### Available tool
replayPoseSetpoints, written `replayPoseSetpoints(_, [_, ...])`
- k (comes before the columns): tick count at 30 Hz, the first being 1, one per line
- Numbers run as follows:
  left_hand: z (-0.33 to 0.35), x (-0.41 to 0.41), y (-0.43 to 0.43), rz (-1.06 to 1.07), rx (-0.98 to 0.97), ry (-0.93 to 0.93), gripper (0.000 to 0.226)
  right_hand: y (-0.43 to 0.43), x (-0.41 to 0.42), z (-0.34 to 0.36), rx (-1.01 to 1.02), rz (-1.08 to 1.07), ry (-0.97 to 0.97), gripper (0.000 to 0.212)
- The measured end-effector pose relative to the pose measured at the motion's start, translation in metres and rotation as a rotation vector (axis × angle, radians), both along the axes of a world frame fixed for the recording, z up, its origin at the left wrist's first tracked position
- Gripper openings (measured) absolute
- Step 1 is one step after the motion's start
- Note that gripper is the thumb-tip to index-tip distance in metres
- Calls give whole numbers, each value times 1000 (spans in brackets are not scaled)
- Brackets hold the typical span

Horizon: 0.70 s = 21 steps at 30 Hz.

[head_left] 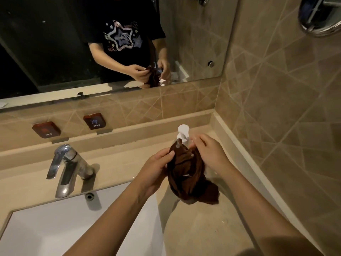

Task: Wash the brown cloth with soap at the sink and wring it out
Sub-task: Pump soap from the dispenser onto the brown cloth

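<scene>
Both hands are up at the white soap pump (183, 130): left hand (156, 167) grips the bunched brown cloth (188, 174) just under its nozzle, right hand (210, 154) pinches the cloth's top beside it.

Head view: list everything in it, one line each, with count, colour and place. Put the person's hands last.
brown cloth: one, dark brown, bunched between both hands above the counter, right of the basin
soap dispenser: one, white pump, just behind the cloth's top
faucet: one, chrome, behind the basin
sink basin: one, white, lower left
counter: one, beige, around the basin
HOT plaque and COLD plaque: two, dark red, on the backsplash
mirror: one, above the backsplash
wall fitting: one, chrome, upper right wall
left hand: grips the cloth's left side
right hand: holds the cloth's top beside the pump
</scene>
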<state>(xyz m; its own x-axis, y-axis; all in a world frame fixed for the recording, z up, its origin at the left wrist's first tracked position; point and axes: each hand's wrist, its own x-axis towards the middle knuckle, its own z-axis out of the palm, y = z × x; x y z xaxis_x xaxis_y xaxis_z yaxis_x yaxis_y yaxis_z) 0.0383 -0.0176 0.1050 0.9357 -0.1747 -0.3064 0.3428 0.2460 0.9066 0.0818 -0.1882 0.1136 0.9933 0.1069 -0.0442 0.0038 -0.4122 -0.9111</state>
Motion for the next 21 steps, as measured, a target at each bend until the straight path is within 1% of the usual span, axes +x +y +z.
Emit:
replayPoseSetpoints(1, [6,-4,2,13,-23,-13,27,-1,-11,-2,18,10,11,28])
replayPoseSetpoints(3, [18,-13,4,40,-62,-42,26,0,-28,-5,11,58,53,37])
replayPoseSetpoints(5, [32,-22,7,60,-50,-89,25,3,-43,-3,2,119,104,49])
replayPoseSetpoints(6, [38,-27,9,67,-24,-118,25,5,-50,0,17,143,115,50])
replayPoseSetpoints(8, [51,-36,13,86,39,-180,24,10,-63,8,60,191,90,46])
replayPoseSetpoints(11, [70,-46,25,148,86,-249,22,17,-74,21,133,239,34,28])
replayPoseSetpoints(14, [82,-55,41,221,134,-304,15,23,-81,23,286,317,83,11])
replayPoseSetpoints(15, [85,-58,47,251,137,-315,10,25,-83,20,303,366,103,18])
replayPoseSetpoints(16, [88,-60,53,285,130,-325,7,28,-85,14,267,410,127,30])
replayPoseSetpoints(18, [95,-65,67,351,86,-346,13,37,-89,-4,121,470,199,46])
replayPoseSetpoints(20, [102,-68,79,408,48,-369,15,52,-94,-23,1,479,241,48])
replayPoseSetpoints(21, [105,-69,84,426,29,-375,14,61,-97,-29,-11,463,236,47])
